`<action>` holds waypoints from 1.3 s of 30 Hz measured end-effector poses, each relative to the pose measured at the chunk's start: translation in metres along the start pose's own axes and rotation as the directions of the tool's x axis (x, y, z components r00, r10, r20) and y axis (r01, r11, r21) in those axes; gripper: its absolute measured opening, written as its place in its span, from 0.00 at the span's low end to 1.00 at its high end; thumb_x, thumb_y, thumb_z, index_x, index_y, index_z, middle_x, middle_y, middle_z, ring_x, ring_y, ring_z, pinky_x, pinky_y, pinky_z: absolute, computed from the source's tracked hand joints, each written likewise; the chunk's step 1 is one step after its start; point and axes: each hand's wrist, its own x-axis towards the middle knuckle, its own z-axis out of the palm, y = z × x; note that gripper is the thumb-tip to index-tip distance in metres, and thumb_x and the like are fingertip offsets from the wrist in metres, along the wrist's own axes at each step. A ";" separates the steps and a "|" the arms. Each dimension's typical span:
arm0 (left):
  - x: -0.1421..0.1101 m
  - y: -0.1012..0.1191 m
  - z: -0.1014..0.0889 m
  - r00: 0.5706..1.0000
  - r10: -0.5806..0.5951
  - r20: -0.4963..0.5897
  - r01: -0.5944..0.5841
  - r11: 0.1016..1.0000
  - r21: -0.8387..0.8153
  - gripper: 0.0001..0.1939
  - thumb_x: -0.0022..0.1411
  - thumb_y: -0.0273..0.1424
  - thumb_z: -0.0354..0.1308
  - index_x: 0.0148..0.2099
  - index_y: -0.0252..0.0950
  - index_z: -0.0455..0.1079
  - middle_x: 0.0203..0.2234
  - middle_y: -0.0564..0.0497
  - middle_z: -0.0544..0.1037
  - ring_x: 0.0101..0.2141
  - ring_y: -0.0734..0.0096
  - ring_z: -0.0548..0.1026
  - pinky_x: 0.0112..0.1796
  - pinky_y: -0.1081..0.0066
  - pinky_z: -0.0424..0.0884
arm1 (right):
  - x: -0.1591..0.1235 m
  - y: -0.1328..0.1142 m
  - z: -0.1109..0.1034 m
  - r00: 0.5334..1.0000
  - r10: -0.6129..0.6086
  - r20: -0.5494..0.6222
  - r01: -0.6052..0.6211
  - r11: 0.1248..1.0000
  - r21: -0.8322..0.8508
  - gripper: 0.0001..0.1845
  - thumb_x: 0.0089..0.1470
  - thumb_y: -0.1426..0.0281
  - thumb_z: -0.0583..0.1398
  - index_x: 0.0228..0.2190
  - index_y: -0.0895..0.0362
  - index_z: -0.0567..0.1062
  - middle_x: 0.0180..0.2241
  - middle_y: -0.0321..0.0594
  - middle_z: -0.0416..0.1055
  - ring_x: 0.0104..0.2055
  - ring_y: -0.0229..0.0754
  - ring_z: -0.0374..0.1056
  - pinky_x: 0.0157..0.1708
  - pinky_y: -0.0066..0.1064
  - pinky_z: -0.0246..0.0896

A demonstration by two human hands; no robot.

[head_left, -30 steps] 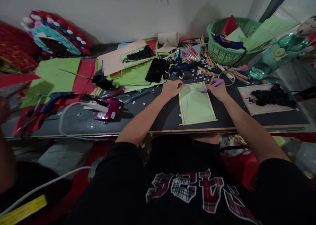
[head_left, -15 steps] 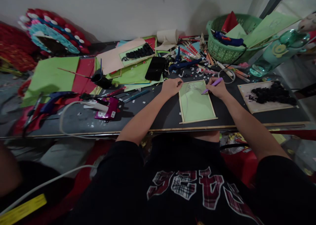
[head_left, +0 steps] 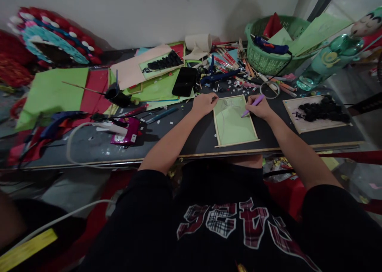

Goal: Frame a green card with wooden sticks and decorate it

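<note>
A light green sheet [head_left: 234, 127] edged with thin wooden strips lies on the dark table, with faint drawn lines over its upper part. My right hand [head_left: 262, 107] is closed around a purple pen [head_left: 253, 104], whose tip points down at the right side of the sheet. At the upper left corner of the frame my left hand [head_left: 204, 104] rests with its fingers curled and pressed together. A small dark spot shows at those fingertips, too small to name. To the right lies another framed panel [head_left: 294, 117] with black bunched material on it.
A black phone [head_left: 184, 82] and a half-covered panel lie beyond my left hand. Behind stand a green basket [head_left: 262, 57] and a clear green bottle [head_left: 313, 71]. Blue glue guns, paper scraps, a black cup [head_left: 117, 96] and a purple box [head_left: 128, 132] with cables lie around.
The view has shifted slightly, moving everything a little to the left. The purple pen's tip sits a bit lower on the sheet; both hands keep their grip and place.
</note>
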 end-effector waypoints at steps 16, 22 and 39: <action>-0.001 0.003 -0.005 1.000 -0.005 0.022 0.005 1.000 -0.012 0.15 0.70 0.36 0.53 0.51 0.41 0.79 0.35 0.47 0.83 0.39 0.59 0.80 0.38 0.68 0.69 | -0.034 -0.018 -0.014 0.961 0.029 0.275 -0.027 1.000 -0.012 0.15 0.33 0.67 0.62 0.13 0.55 0.58 0.15 0.26 0.51 0.21 0.29 0.45 0.23 0.27 0.38; -0.002 0.004 -0.006 1.000 -0.012 0.001 0.012 0.999 -0.031 0.14 0.69 0.36 0.54 0.50 0.41 0.79 0.36 0.47 0.84 0.39 0.60 0.80 0.38 0.68 0.69 | -0.044 -0.024 -0.025 0.881 0.058 0.470 -0.056 0.998 -0.018 0.16 0.34 0.68 0.64 0.14 0.56 0.60 0.17 0.28 0.55 0.22 0.30 0.50 0.24 0.27 0.44; -0.003 0.006 -0.008 1.000 -0.014 0.014 0.014 0.999 -0.029 0.14 0.69 0.38 0.55 0.50 0.42 0.80 0.36 0.48 0.84 0.39 0.60 0.79 0.37 0.69 0.68 | -0.044 -0.028 -0.029 0.783 0.031 0.621 -0.006 0.999 -0.042 0.19 0.39 0.65 0.69 0.15 0.57 0.65 0.17 0.29 0.60 0.20 0.30 0.54 0.23 0.26 0.49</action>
